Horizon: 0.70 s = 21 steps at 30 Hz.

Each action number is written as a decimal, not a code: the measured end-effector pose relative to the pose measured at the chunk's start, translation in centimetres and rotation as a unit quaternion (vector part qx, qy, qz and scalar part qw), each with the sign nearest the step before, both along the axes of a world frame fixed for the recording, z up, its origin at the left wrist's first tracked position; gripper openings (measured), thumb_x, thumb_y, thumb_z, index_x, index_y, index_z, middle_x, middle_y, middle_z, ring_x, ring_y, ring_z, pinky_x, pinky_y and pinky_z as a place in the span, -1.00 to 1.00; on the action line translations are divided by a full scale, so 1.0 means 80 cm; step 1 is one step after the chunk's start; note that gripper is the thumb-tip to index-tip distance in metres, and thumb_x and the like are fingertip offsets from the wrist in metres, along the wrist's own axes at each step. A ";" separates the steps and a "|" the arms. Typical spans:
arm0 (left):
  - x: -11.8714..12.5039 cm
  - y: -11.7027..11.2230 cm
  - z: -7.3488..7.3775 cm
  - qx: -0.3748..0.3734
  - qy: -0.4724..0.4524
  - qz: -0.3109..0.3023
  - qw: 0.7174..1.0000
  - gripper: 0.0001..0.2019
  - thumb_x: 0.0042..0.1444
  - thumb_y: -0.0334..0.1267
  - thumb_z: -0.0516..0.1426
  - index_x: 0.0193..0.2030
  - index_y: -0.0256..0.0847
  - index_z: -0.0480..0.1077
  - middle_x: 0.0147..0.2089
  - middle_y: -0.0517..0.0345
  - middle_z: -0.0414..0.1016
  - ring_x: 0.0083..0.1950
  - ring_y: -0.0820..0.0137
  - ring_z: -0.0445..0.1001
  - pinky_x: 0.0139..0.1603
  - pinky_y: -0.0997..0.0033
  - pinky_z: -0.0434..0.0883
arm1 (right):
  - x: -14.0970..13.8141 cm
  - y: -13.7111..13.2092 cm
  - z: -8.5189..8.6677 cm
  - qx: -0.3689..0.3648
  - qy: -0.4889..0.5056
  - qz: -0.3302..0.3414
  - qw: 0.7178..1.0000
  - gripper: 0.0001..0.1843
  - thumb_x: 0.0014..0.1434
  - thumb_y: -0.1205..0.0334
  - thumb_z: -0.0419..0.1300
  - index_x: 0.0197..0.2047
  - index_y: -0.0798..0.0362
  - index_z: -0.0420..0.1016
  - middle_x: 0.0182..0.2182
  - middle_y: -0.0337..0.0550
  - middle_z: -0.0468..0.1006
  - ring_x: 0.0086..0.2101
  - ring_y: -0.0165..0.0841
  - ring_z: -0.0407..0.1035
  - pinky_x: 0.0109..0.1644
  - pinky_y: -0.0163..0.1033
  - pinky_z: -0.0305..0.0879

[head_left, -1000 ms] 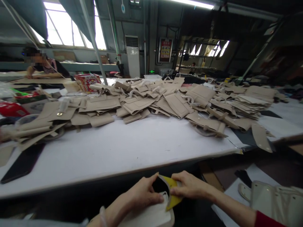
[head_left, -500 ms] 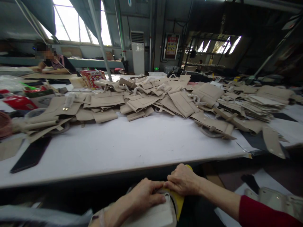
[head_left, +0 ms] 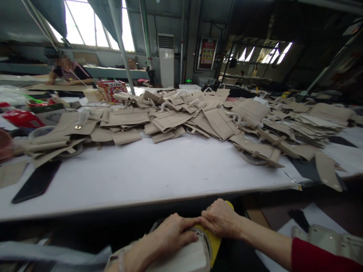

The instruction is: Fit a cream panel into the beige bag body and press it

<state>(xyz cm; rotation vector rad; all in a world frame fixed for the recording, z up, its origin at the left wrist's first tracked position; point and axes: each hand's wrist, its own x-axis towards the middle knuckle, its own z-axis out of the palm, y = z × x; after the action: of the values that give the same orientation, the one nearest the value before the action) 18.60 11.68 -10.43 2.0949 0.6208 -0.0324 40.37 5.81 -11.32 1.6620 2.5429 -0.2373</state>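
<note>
My left hand (head_left: 174, 235) lies over a pale beige bag piece (head_left: 187, 260) at the bottom, its thumb and fingers closed on the piece's upper edge. Just right of it, my right hand (head_left: 219, 219) is closed in a fist around a yellow tool (head_left: 216, 245). The tool's yellow end shows past my knuckles, and a flat yellow part lies along the bag piece's right edge. My two thumb sides touch or nearly touch. My fingers hide most of the tool, so its kind is unclear.
A white table (head_left: 136, 170) stands ahead, its front edge just beyond my hands. Beige bag parts with handles (head_left: 172, 119) lie heaped across it. A dark flat slab (head_left: 36, 181) lies at left. A co-worker (head_left: 69, 70) sits far left. More beige pieces (head_left: 326, 238) lie low at right.
My hands keep the same hold, with the right one very slightly lower in view. The co-worker at far left has shifted a little to the right.
</note>
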 end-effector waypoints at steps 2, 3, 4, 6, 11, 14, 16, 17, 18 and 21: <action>0.001 0.000 -0.001 0.006 0.003 -0.001 1.000 -0.68 0.17 -0.13 0.09 0.05 0.12 0.49 -0.43 0.30 0.52 -0.50 0.44 0.31 -0.43 0.50 0.16 | -0.004 -0.004 -0.002 -0.003 -0.007 -0.015 1.000 -0.40 0.40 -0.06 -0.19 -0.46 0.01 0.48 -0.48 -0.12 0.63 -0.47 -0.26 0.52 -0.46 -0.22 -0.17; 0.001 -0.001 -0.002 0.009 0.006 0.000 1.000 -0.70 0.18 -0.12 0.09 0.02 0.10 0.51 -0.42 0.29 0.54 -0.50 0.42 0.32 -0.44 0.49 0.16 | -0.006 -0.006 -0.004 -0.005 -0.010 -0.023 1.000 -0.38 0.40 -0.07 -0.21 -0.45 0.01 0.49 -0.48 -0.10 0.63 -0.47 -0.25 0.53 -0.46 -0.22 -0.15; 0.002 -0.001 -0.003 0.012 0.009 -0.001 1.000 -0.71 0.19 -0.11 0.08 -0.01 0.08 0.53 -0.41 0.27 0.55 -0.50 0.41 0.34 -0.44 0.48 0.16 | -0.008 -0.009 -0.005 -0.006 -0.012 -0.032 0.999 -0.37 0.41 -0.07 -0.24 -0.44 0.00 0.51 -0.47 -0.10 0.64 -0.47 -0.24 0.53 -0.46 -0.23 -0.13; 0.003 -0.003 -0.005 0.020 0.014 -0.004 1.000 -0.72 0.21 -0.08 0.07 -0.04 0.04 0.54 -0.39 0.24 0.57 -0.48 0.38 0.37 -0.44 0.46 0.16 | -0.012 -0.015 -0.009 -0.008 -0.014 -0.051 0.999 -0.34 0.42 -0.06 -0.28 -0.42 -0.02 0.52 -0.47 -0.09 0.64 -0.46 -0.23 0.53 -0.45 -0.23 -0.08; 0.000 -0.005 -0.011 0.061 0.012 -0.008 0.998 -0.67 0.28 -0.01 0.00 -0.13 -0.03 0.57 -0.37 0.16 0.60 -0.46 0.36 0.42 -0.43 0.43 0.14 | -0.022 -0.029 -0.018 -0.012 -0.019 -0.087 0.996 -0.34 0.42 -0.04 -0.29 -0.40 -0.03 0.53 -0.48 -0.10 0.64 -0.46 -0.22 0.53 -0.43 -0.22 -0.01; -0.003 -0.006 -0.014 0.065 0.007 -0.005 0.998 -0.60 0.30 0.05 -0.02 -0.18 -0.07 0.58 -0.37 0.10 0.61 -0.43 0.34 0.45 -0.41 0.42 0.16 | -0.032 -0.036 -0.023 -0.011 -0.024 -0.108 0.994 -0.35 0.43 0.00 -0.28 -0.41 -0.03 0.54 -0.49 -0.09 0.63 -0.47 -0.22 0.52 -0.43 -0.22 -0.01; -0.004 -0.007 -0.013 0.060 0.011 0.000 0.998 -0.61 0.27 0.07 0.01 -0.17 -0.06 0.59 -0.34 0.06 0.62 -0.38 0.27 0.49 -0.38 0.40 0.18 | -0.038 -0.040 -0.025 -0.007 -0.027 -0.119 0.992 -0.35 0.43 0.02 -0.29 -0.41 -0.04 0.54 -0.49 -0.09 0.63 -0.46 -0.22 0.52 -0.44 -0.21 -0.01; -0.004 -0.008 -0.012 0.056 0.014 0.003 0.998 -0.62 0.25 0.08 0.03 -0.17 -0.06 0.60 -0.33 0.04 0.63 -0.35 0.23 0.51 -0.37 0.39 0.18 | -0.041 -0.042 -0.026 -0.005 -0.028 -0.121 0.992 -0.36 0.43 0.03 -0.29 -0.39 -0.04 0.54 -0.49 -0.09 0.63 -0.46 -0.21 0.52 -0.44 -0.20 -0.01; -0.005 -0.008 -0.010 0.050 0.018 0.007 0.999 -0.62 0.23 0.09 0.05 -0.19 -0.06 0.60 -0.33 0.03 0.63 -0.34 0.21 0.51 -0.37 0.38 0.19 | -0.044 -0.043 -0.027 -0.003 -0.029 -0.120 0.992 -0.37 0.43 0.03 -0.29 -0.38 -0.04 0.54 -0.48 -0.10 0.63 -0.46 -0.21 0.52 -0.45 -0.20 -0.01; -0.014 -0.001 -0.002 0.016 0.023 0.020 0.999 -0.63 0.17 0.14 0.07 -0.22 0.01 0.61 -0.30 0.08 0.64 -0.29 0.19 0.53 -0.31 0.37 0.26 | -0.046 -0.044 -0.029 0.001 -0.032 -0.097 0.995 -0.42 0.43 0.06 -0.26 -0.34 -0.03 0.53 -0.48 -0.11 0.62 -0.48 -0.23 0.50 -0.45 -0.19 0.00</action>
<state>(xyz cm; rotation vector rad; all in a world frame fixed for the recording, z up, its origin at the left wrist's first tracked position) 17.49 11.59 -10.61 2.1171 0.6937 -0.0480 36.68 2.26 -13.65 1.8859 2.3378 -0.1932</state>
